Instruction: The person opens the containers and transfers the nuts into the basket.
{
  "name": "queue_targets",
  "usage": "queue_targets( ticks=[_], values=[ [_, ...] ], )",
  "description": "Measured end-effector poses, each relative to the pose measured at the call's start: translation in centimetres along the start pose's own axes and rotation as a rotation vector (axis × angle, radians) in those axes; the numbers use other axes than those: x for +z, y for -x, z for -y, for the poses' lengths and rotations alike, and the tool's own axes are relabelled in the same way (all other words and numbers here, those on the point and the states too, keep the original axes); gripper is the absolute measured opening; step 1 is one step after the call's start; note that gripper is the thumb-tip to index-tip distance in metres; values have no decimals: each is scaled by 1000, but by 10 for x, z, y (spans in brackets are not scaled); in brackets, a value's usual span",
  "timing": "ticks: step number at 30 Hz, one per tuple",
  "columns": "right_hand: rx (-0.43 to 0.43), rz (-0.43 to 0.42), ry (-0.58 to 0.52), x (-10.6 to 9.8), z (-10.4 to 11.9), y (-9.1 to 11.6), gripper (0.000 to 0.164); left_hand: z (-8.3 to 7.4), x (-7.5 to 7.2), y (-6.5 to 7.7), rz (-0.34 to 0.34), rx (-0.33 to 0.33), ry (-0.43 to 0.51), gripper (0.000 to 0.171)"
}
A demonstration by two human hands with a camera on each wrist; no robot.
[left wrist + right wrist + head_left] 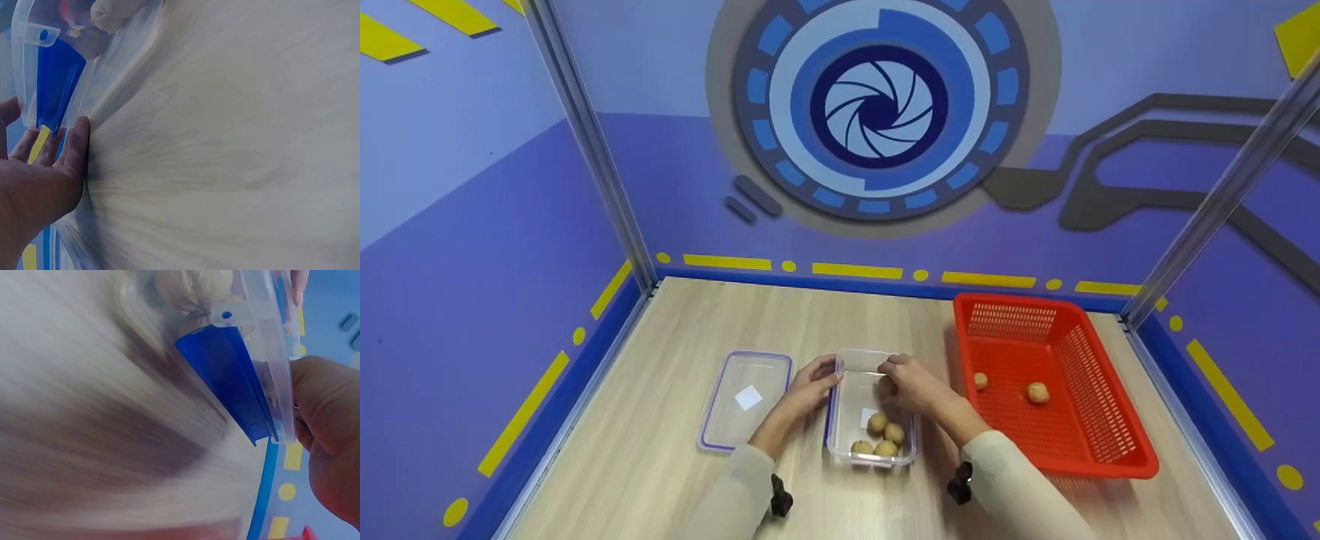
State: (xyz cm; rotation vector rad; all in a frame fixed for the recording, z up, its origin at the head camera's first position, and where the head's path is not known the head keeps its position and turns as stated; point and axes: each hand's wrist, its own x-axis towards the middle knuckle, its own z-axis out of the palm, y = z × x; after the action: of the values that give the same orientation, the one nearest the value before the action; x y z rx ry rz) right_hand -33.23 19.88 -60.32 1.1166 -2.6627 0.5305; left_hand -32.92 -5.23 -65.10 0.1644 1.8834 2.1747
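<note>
A clear plastic food container [851, 405] with blue side latches stands on the table, several walnuts [885, 448] gathered at its near end. At its far left side, my left hand [810, 390] holds the wall, thumb at the rim and fingers along the outside. That hand [50, 169] shows beside a lowered blue latch [59, 81] in the left wrist view. My right hand [919, 386] reaches over the right rim, fingers bent down inside around a walnut [887, 385] that they partly cover. The right wrist view hides those fingertips behind the container wall [270, 343].
The container's lid [727, 405], clear with a blue-purple edge, lies flat on the left. On the right stands a red plastic basket [1012, 352] with two walnuts [1038, 392] in it. Printed panels [675, 195] and metal posts [592, 142] enclose the table.
</note>
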Motion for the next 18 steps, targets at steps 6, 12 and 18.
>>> queue_targets(
  ticks=[6, 12, 18],
  values=[
    [-14, 24, 24, 2, -1, -2, 29, 0, -1, -1, -5, 3, -19, 53],
    [-12, 36, 18, 3, 1, -5, 14, 0, -1, -1, -15, -1, -33, 54],
    [-9, 27, 30, 5, 2, -5, 11, -1, -1, -1, -22, -7, -42, 51]
  ],
)
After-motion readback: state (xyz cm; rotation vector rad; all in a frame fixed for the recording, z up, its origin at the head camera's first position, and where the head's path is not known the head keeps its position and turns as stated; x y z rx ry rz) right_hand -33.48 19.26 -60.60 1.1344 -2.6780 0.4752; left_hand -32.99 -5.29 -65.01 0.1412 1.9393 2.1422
